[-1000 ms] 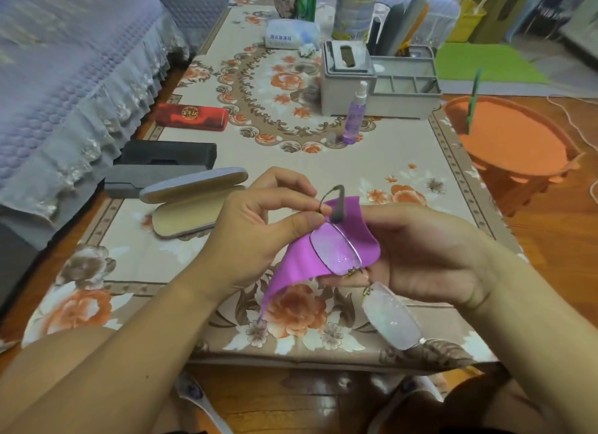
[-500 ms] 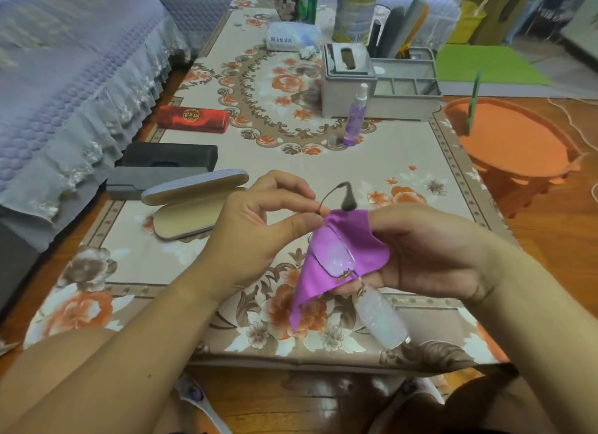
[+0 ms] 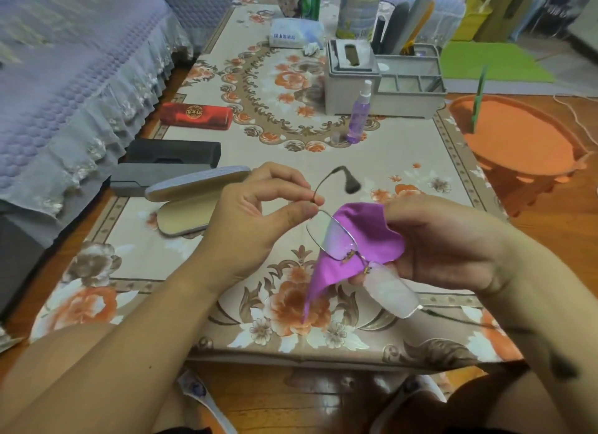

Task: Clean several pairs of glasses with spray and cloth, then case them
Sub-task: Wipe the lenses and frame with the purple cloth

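Observation:
My left hand (image 3: 259, 213) pinches the thin temple arm of a pair of wire-rimmed glasses (image 3: 336, 242) between thumb and forefinger, just above the table. My right hand (image 3: 443, 246) holds a purple cloth (image 3: 365, 236) against the far side of the upper lens. The lower lens (image 3: 391, 291) sticks out below the cloth. An open beige glasses case (image 3: 191, 203) lies to the left of my hands. A purple spray bottle (image 3: 359, 116) stands upright further back.
A red case (image 3: 195, 116), a black case (image 3: 171, 153) and a grey case (image 3: 152, 178) lie along the left edge of the floral table (image 3: 404, 161). A grey tissue box and organiser (image 3: 385, 80) stand at the back. An orange basin (image 3: 517, 139) sits on the floor to the right.
The glasses have tilted so the temple arm points further up and right. The cloth has shifted behind the upper lens, and the lower lens has swung right.

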Action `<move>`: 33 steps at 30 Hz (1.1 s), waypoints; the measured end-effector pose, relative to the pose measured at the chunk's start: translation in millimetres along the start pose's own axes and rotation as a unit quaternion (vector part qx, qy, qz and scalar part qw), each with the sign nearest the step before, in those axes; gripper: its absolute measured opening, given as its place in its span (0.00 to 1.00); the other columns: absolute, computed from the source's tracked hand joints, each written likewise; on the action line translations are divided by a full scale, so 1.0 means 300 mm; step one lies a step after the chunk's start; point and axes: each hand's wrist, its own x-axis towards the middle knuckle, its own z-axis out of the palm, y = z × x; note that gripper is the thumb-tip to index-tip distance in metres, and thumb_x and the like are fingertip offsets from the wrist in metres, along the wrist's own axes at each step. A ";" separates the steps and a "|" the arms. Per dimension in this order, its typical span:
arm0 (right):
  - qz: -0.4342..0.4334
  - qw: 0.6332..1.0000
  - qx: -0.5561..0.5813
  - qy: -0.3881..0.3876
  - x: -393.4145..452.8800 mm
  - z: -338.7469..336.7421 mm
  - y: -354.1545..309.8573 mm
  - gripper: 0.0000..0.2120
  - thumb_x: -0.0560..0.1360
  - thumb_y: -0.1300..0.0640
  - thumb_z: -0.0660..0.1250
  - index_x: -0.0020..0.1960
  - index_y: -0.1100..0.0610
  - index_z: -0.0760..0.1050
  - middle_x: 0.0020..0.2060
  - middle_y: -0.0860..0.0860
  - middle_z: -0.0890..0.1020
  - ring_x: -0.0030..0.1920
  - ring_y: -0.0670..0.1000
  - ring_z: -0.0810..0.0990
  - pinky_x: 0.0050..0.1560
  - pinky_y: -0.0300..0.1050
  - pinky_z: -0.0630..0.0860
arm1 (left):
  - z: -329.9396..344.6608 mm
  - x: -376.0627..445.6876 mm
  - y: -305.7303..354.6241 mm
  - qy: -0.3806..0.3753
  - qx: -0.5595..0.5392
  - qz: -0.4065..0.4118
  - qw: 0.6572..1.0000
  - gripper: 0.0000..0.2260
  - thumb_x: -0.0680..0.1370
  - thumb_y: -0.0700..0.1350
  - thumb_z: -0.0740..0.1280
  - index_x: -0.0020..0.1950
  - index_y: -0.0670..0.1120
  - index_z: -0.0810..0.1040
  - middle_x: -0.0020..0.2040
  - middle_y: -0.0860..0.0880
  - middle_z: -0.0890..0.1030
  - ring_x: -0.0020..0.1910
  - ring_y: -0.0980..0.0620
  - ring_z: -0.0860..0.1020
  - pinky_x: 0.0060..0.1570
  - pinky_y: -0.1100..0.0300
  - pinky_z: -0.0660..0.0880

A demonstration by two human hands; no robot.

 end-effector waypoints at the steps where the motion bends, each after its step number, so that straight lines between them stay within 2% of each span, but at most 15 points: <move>1: 0.005 1.000 -0.013 0.004 0.003 0.000 0.003 0.12 0.74 0.65 0.65 0.55 0.68 0.80 0.44 0.61 0.82 0.39 0.54 0.82 0.40 0.47 0.83 | 0.000 0.000 0.002 0.004 0.000 0.006 1.000 0.04 0.72 0.47 0.75 0.47 0.53 0.87 0.49 0.49 0.82 0.55 0.48 0.80 0.60 0.54 0.74; 4: 0.015 0.999 -0.040 0.003 0.000 0.016 0.007 0.11 0.78 0.66 0.60 0.51 0.67 0.81 0.43 0.62 0.83 0.37 0.54 0.83 0.38 0.47 0.84 | 0.011 -0.003 0.005 0.014 0.004 0.030 0.999 0.04 0.73 0.46 0.74 0.45 0.53 0.87 0.47 0.50 0.85 0.54 0.46 0.81 0.59 0.55 0.74; 7: 0.020 0.998 -0.045 -0.027 -0.001 0.025 0.013 0.07 0.73 0.64 0.67 0.45 0.65 0.83 0.39 0.60 0.82 0.36 0.52 0.81 0.39 0.44 0.82 | 0.018 -0.005 0.003 0.027 -0.023 0.029 0.999 0.04 0.72 0.45 0.74 0.46 0.48 0.87 0.45 0.50 0.85 0.53 0.49 0.81 0.58 0.58 0.74; 9: 0.019 0.998 -0.043 -0.053 0.005 0.024 0.017 0.14 0.72 0.62 0.67 0.52 0.71 0.80 0.45 0.63 0.80 0.41 0.54 0.79 0.48 0.46 0.80 | 0.019 -0.005 0.004 0.031 -0.035 0.021 0.999 0.04 0.71 0.44 0.75 0.45 0.47 0.87 0.44 0.53 0.85 0.51 0.55 0.81 0.57 0.63 0.74; 11: 0.014 0.997 -0.025 -0.069 0.013 0.016 0.021 0.21 0.74 0.64 0.65 0.60 0.78 0.72 0.53 0.66 0.76 0.47 0.58 0.77 0.55 0.49 0.77 | 0.021 -0.004 0.007 0.031 -0.032 0.016 0.999 0.08 0.71 0.40 0.76 0.49 0.48 0.86 0.43 0.55 0.85 0.50 0.58 0.81 0.55 0.65 0.74; 13: 0.008 0.996 -0.011 -0.086 0.017 0.015 0.021 0.21 0.75 0.65 0.63 0.62 0.79 0.68 0.53 0.66 0.76 0.48 0.59 0.78 0.55 0.49 0.77 | 0.024 -0.003 0.007 0.031 -0.035 0.012 0.999 0.09 0.72 0.39 0.75 0.50 0.49 0.86 0.43 0.56 0.85 0.49 0.57 0.81 0.54 0.65 0.74; 16: 0.008 0.991 -0.008 -0.134 0.024 0.022 0.024 0.15 0.76 0.67 0.61 0.60 0.75 0.74 0.47 0.64 0.81 0.46 0.58 0.81 0.55 0.49 0.79 | 0.034 -0.007 0.006 0.028 -0.046 0.000 0.999 0.05 0.71 0.43 0.75 0.44 0.52 0.88 0.44 0.53 0.86 0.49 0.53 0.82 0.54 0.61 0.75; 19: 0.014 0.988 -0.024 -0.154 0.031 0.032 0.032 0.14 0.77 0.71 0.60 0.61 0.70 0.77 0.48 0.63 0.83 0.46 0.59 0.83 0.57 0.48 0.80 | 0.045 -0.011 0.012 0.020 -0.050 -0.007 0.999 0.05 0.71 0.45 0.75 0.44 0.54 0.87 0.45 0.50 0.86 0.50 0.51 0.82 0.55 0.60 0.75; 24: 0.011 0.989 -0.036 -0.141 0.015 0.017 0.015 0.18 0.76 0.68 0.60 0.63 0.75 0.74 0.49 0.66 0.81 0.46 0.60 0.82 0.56 0.53 0.79 | 0.048 -0.007 0.023 -0.004 -0.084 -0.038 0.996 0.10 0.71 0.40 0.74 0.42 0.56 0.88 0.43 0.56 0.86 0.47 0.57 0.82 0.53 0.64 0.76; 28: 0.021 0.984 -0.056 -0.168 0.005 0.036 0.016 0.14 0.77 0.69 0.61 0.56 0.66 0.82 0.46 0.61 0.85 0.45 0.54 0.86 0.51 0.45 0.82 | 0.055 -0.009 0.029 -0.020 -0.077 -0.040 0.996 0.09 0.72 0.38 0.73 0.42 0.53 0.87 0.42 0.56 0.86 0.46 0.58 0.82 0.51 0.65 0.76; 30: 0.023 0.983 -0.103 -0.148 0.014 0.040 0.029 0.13 0.75 0.69 0.64 0.58 0.69 0.80 0.50 0.65 0.84 0.49 0.58 0.85 0.57 0.49 0.82 | 0.060 -0.012 0.031 -0.028 -0.057 -0.028 0.998 0.07 0.70 0.40 0.76 0.44 0.51 0.86 0.42 0.54 0.85 0.46 0.56 0.82 0.51 0.64 0.75; 33: 0.016 0.984 -0.144 -0.107 0.029 0.051 0.043 0.10 0.72 0.69 0.68 0.52 0.65 0.83 0.43 0.61 0.86 0.43 0.57 0.86 0.50 0.48 0.83 | 0.063 -0.017 0.031 -0.038 -0.015 -0.010 0.999 0.08 0.70 0.40 0.78 0.44 0.53 0.86 0.40 0.50 0.83 0.44 0.59 0.80 0.51 0.66 0.72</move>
